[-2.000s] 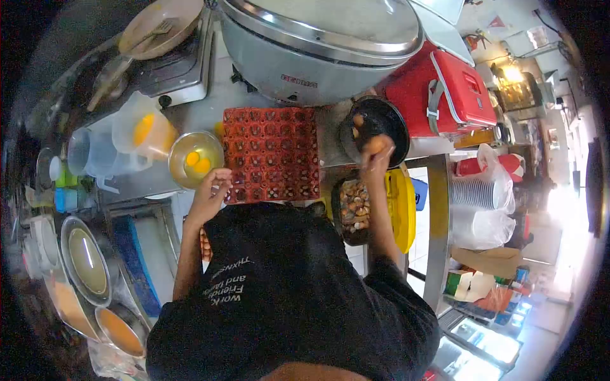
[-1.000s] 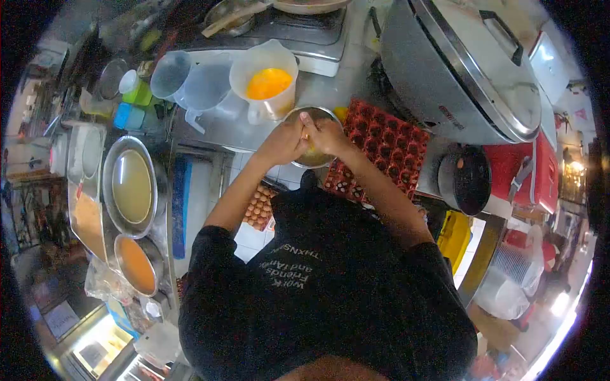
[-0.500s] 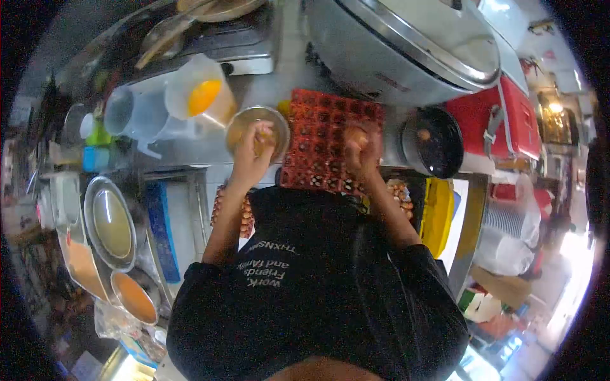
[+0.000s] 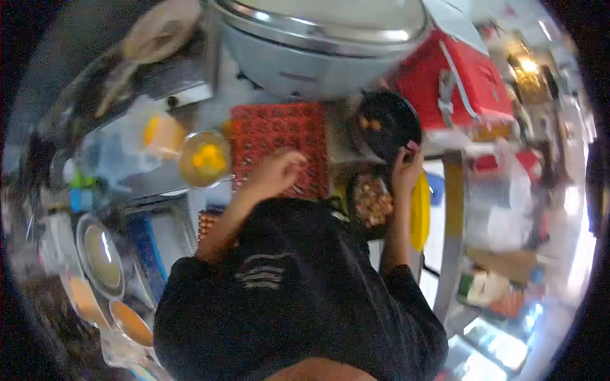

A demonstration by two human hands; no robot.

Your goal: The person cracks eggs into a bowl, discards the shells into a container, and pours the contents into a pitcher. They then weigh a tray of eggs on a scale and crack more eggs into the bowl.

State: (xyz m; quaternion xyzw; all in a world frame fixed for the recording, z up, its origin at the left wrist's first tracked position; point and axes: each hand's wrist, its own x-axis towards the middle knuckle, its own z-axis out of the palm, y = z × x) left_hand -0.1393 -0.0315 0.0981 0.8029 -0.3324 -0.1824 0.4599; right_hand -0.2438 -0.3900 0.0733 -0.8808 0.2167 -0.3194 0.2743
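My left hand (image 4: 279,173) is over the red egg tray (image 4: 244,130), its fingers curled and blurred; whether anything is inside them is hidden. At the near right rim of a round black pan (image 4: 399,117), my right hand (image 4: 408,168) has its fingers closed on the edge. A few brown pieces that look like eggs or shells (image 4: 370,124) lie in that pan. Left of the tray stands a round metal bowl (image 4: 185,173) holding several yellow yolks (image 4: 208,156).
A large steel pot (image 4: 318,66) stands behind the tray, and a red cooler box (image 4: 473,82) is at the right. Beyond the bowl are translucent plastic jugs (image 4: 117,143). Below the counter sit a container of eggshells (image 4: 373,200) and a yellow bin (image 4: 420,213).
My left hand has moved right, from over the bowl to the tray. My right hand has left the tray, where it held an egg, for the black pan. The view has swung right.
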